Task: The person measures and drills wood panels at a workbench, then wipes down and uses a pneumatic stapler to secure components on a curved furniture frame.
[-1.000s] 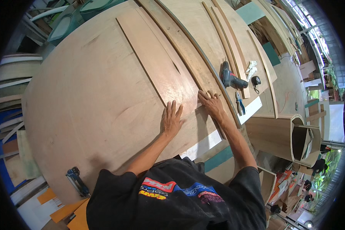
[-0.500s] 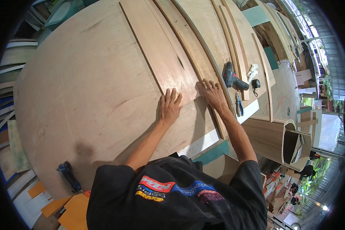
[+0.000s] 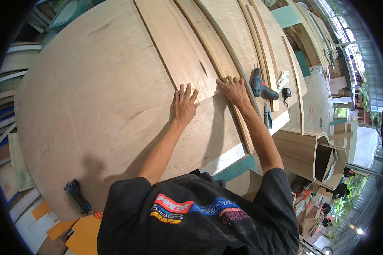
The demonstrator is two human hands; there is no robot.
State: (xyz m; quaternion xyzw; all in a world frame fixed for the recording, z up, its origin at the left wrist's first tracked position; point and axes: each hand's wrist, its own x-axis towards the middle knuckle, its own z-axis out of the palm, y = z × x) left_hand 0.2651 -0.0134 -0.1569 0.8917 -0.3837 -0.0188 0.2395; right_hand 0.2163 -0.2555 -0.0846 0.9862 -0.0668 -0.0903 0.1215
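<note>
So in the head view, a long, flat, light-brown wooden board [image 3: 179, 46] runs from the top edge down to mid-frame, its near end right at both hands. Left hand [image 3: 185, 106] is pretty flat, fingers loosely spread, touching the near left corner. Right hand [image 3: 235, 94] is open too, slightly bent fingers resting on the long brown wooden rail [image 3: 217, 47] alongside, thumb side by the board's near right corner.
</note>
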